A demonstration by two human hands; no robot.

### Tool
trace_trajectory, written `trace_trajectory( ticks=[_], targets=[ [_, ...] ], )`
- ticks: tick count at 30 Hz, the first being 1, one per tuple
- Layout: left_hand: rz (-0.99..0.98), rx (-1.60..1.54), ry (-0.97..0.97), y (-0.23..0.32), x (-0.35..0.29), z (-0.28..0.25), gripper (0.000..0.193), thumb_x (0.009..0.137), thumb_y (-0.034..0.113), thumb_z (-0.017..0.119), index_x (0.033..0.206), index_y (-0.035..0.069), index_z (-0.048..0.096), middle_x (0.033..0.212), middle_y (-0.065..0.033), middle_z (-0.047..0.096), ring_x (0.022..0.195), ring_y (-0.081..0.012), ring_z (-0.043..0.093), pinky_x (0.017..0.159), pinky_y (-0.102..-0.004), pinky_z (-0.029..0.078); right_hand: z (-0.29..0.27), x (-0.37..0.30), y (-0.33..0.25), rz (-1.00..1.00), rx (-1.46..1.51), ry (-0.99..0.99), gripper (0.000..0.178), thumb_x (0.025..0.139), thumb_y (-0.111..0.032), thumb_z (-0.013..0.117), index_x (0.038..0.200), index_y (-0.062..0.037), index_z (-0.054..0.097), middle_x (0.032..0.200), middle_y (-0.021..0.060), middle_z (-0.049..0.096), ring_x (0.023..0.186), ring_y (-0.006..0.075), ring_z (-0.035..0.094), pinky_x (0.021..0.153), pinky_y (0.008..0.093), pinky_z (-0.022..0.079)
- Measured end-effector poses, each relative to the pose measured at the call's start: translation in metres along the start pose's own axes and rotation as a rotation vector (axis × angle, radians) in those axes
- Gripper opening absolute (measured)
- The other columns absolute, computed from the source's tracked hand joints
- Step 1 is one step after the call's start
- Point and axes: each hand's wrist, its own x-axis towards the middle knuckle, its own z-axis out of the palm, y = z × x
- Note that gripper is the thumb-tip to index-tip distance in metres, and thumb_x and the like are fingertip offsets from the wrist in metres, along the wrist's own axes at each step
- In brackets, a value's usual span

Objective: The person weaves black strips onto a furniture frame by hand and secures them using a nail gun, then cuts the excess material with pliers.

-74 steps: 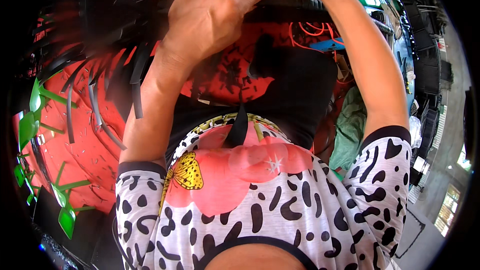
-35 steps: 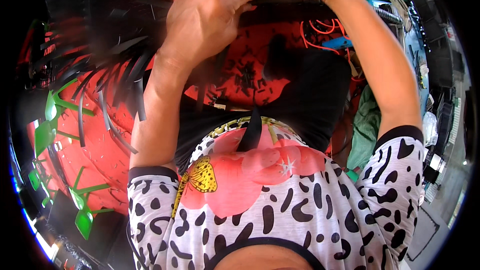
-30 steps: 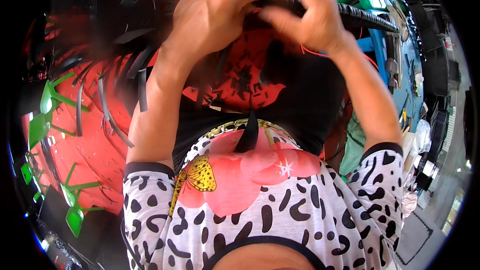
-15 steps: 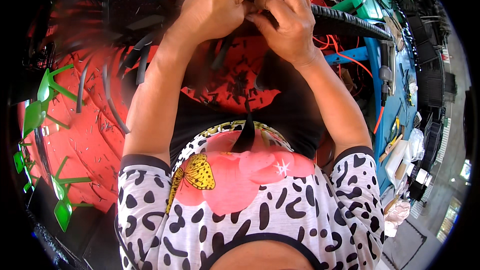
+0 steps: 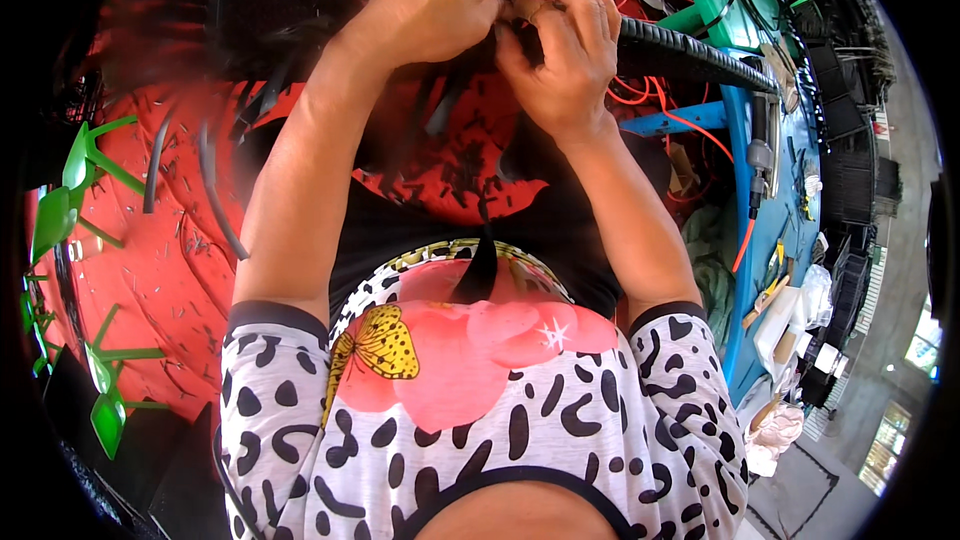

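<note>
Grip looks nearly closed on both hands: left hand (image 5: 440, 2) and right hand (image 5: 568, 70) meet at curled fingertips, but we can't tell what, if anything, is pinched. Our black bar (image 5: 690, 52) emerges from behind the right hand, running toward the blue table (image 5: 738, 120). We'd likely do best steadying with the left, making short, close pinches with the right, and keeping loose black strips (image 5: 155, 165) untangled. One second ago our right hand was blurred, thumb spread; now it's sharper, tucked in.

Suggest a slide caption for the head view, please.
Left hand and right hand meet at a black ribbed bar above red sheeting.
</note>
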Motion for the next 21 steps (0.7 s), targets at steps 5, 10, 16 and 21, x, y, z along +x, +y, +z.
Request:
trace_trajectory(
  ticks=[5,10,16,21],
  targets=[
    [0.01,-0.039,-0.007,-0.007,0.001,0.003,0.037,0.077,0.004,0.051,0.114,-0.001,0.049,0.093,-0.0223,0.063,0.089,-0.0376,0.061,0.075,-0.042,0.049,0.003,-0.005,0.003,-0.015,-0.002,0.014,0.019,0.06,-0.007,0.069,0.077,-0.0068,0.059,0.093,0.0065,0.059,0.083,0.0221,0.058,0.08,0.0368,0.039],
    [0.054,-0.022,-0.036,-0.01,0.003,0.003,0.041,0.078,0.001,0.052,0.119,-0.001,0.046,0.098,-0.0237,0.062,0.092,-0.0359,0.062,0.078,-0.0407,0.049,0.01,-0.007,0.008,-0.05,0.005,0.082,0.019,0.061,-0.005,0.068,0.078,-0.0075,0.06,0.091,0.0027,0.059,0.079,0.0201,0.059,0.081,0.0368,0.037],
    [0.005,-0.112,-0.103,-0.007,0.005,-0.005,0.043,0.077,-0.004,0.051,0.119,-0.005,0.047,0.102,-0.0249,0.061,0.098,-0.0351,0.061,0.082,-0.0396,0.049,0.002,-0.003,0.006,-0.044,0.014,0.006,0.021,0.062,-0.005,0.073,0.081,-0.0077,0.064,0.09,0.0024,0.064,0.084,0.0188,0.059,0.085,0.0367,0.038],
    [-0.005,-0.106,-0.11,-0.008,0.008,-0.008,0.044,0.075,-0.006,0.052,0.119,-0.006,0.047,0.102,-0.0245,0.061,0.099,-0.0349,0.06,0.082,-0.0396,0.049,-0.004,0.009,0.001,-0.034,0.042,-0.046,0.02,0.064,-0.007,0.075,0.081,-0.0071,0.064,0.089,0.0029,0.064,0.084,0.02,0.06,0.087,0.0376,0.038]
  ],
)
